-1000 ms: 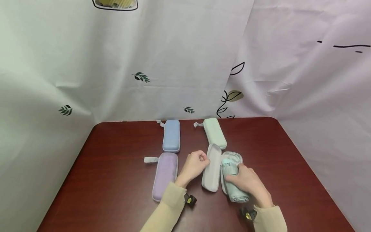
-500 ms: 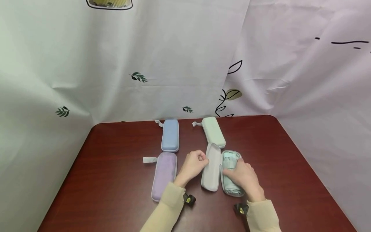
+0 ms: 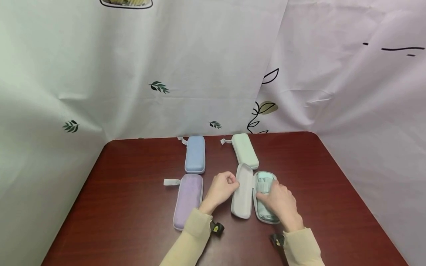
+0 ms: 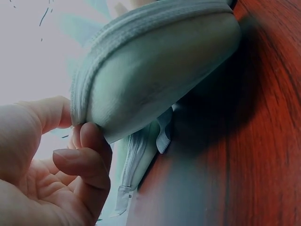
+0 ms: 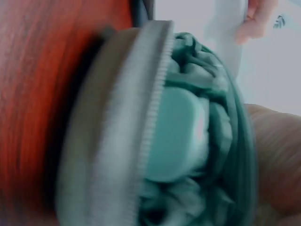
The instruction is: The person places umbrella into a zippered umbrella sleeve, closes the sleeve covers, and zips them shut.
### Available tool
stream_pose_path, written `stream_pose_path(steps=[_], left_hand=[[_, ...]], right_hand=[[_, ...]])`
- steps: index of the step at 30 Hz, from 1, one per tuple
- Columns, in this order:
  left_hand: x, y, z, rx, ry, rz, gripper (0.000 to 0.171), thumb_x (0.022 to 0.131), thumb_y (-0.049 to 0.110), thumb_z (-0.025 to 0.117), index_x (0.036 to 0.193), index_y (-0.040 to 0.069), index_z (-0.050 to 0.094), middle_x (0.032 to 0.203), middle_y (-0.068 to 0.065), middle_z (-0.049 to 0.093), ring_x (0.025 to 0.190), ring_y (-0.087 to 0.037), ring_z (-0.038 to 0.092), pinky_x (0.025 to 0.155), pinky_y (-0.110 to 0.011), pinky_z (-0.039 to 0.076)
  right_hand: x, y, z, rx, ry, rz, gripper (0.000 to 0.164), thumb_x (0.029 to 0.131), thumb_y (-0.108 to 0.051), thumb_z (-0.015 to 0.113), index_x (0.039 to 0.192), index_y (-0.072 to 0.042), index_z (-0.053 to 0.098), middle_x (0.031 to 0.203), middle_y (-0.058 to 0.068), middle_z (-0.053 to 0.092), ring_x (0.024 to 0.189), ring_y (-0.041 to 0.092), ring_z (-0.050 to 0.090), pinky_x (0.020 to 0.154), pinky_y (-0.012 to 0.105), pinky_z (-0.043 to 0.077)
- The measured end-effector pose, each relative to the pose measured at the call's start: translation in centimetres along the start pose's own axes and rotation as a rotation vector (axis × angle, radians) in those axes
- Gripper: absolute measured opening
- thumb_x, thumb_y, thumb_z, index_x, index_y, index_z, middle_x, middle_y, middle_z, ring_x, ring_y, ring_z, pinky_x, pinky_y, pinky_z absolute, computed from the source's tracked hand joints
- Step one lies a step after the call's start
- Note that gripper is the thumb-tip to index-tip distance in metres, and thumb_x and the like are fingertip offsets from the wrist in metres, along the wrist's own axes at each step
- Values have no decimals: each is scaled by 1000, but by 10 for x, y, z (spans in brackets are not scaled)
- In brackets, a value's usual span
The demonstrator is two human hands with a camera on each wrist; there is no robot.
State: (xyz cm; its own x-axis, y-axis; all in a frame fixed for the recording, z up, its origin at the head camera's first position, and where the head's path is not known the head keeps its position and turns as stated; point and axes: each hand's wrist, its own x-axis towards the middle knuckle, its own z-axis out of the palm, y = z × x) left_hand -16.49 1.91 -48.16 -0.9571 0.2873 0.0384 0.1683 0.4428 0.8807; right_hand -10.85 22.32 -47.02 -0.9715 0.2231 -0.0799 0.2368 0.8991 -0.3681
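Observation:
A pale zip case [image 3: 242, 201] lies unfolded on the table, its lid half to the left and its other half to the right. My left hand [image 3: 219, 190] pinches the lid's left edge; in the left wrist view thumb and fingers meet at the zipped rim [image 4: 89, 89]. A light green folding umbrella [image 3: 264, 186] lies in the right half. My right hand [image 3: 282, 202] holds the umbrella from above, thumb on its left, fingers over its right side and hiding part of it. The right wrist view shows the umbrella's round end [image 5: 171, 136] above the zip edge [image 5: 129, 127].
A closed mint case [image 3: 245, 151] lies just behind the open one. To the left are a closed blue case [image 3: 195, 155] and a closed purple case [image 3: 188, 201], each with a strap. A pale curtain [image 3: 199, 66] hangs behind the dark red table [image 3: 133, 207].
The umbrella, earlier tilted with its near end sticking out over the case's rim, has moved down into the right half with my right hand. The left hand stays at the lid.

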Motion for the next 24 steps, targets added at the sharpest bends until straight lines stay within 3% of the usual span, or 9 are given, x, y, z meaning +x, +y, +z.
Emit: stream_pose_path(steps=[3,7,12,15,20,24], left_hand=[[-1,0,0,-1,-6,-3,6,79,13,67,76,14,61,61,6,54,54,-8,49,52,-25,41],[-2,0,-1,-1,-5,-1,6,80,14,67,77,15,62,61,6,54,54,-8,49,52,-25,41],[-3,0,-2,10,12,-12,7,80,14,67,76,15,61,61,6,53,54,-8,49,52,-25,41],[-3,-1,-1,12,0,-10,7,81,14,67,76,15,61,62,6,54,54,-8,49,53,-25,41],[-5,0,0,-6,-16,-15,8,82,15,68,77,14,61,62,6,54,54,-9,50,53,-25,42],[-6,1,3,-21,-27,-21,9,82,16,68,78,15,61,61,7,54,54,-7,50,53,-24,42]], right_hand=[[-8,3,-10,24,-21,-35,76,81,-48,72,122,14,53,104,32,62,91,49,61,73,58,48],[-19,6,-24,53,-50,-46,63,82,-35,72,121,12,57,111,31,62,102,52,57,82,59,45],[-24,5,-25,43,-71,-62,52,80,-26,74,116,9,63,108,29,65,100,50,59,81,57,46],[-26,4,-20,21,-36,-77,45,80,-22,75,111,9,66,102,29,66,92,49,62,75,57,48],[-28,0,-11,-71,8,-111,23,86,-21,72,93,1,67,78,23,65,68,42,63,52,53,45],[-35,-2,-5,-132,12,-90,22,91,-23,66,91,0,63,74,22,62,65,40,62,49,53,44]])
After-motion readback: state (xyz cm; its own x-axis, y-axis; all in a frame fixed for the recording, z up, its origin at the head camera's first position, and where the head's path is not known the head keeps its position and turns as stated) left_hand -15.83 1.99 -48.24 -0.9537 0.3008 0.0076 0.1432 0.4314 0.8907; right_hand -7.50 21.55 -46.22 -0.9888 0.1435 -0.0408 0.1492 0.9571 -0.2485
